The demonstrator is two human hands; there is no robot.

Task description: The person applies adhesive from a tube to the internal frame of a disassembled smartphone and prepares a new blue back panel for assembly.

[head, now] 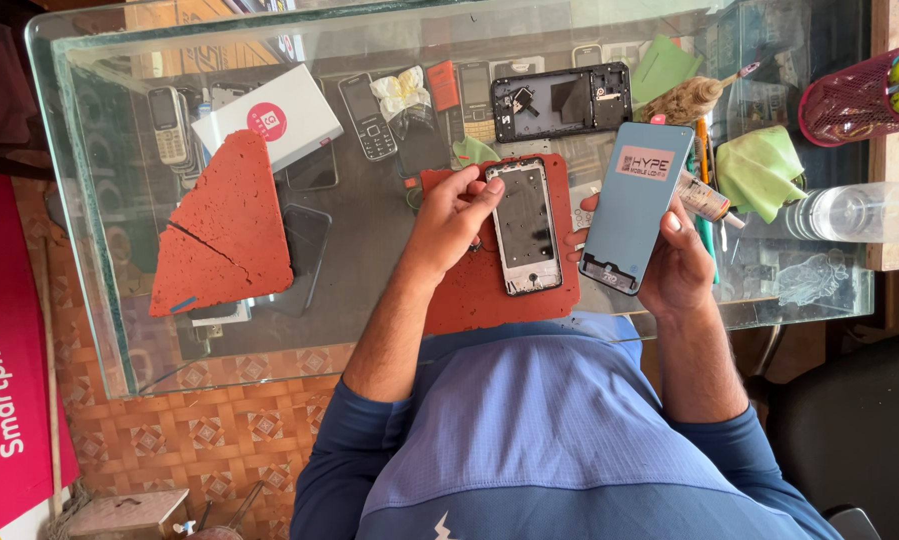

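A phone frame (524,228), silver-edged with a dark inside, lies flat on a red foam mat (561,290) on the glass table. My left hand (451,220) rests at the frame's left edge, fingertips touching its upper corner. My right hand (677,262) holds a blue-grey phone screen panel (634,200) with a sticker near its top, tilted up just right of the frame.
A torn red foam piece (224,235), a white box (269,115), several old phones under the glass, a black phone housing (561,100), green cloths (759,170), a glue tube (704,197), a clear bottle (854,212) and a red mesh holder (864,95) surround the mat.
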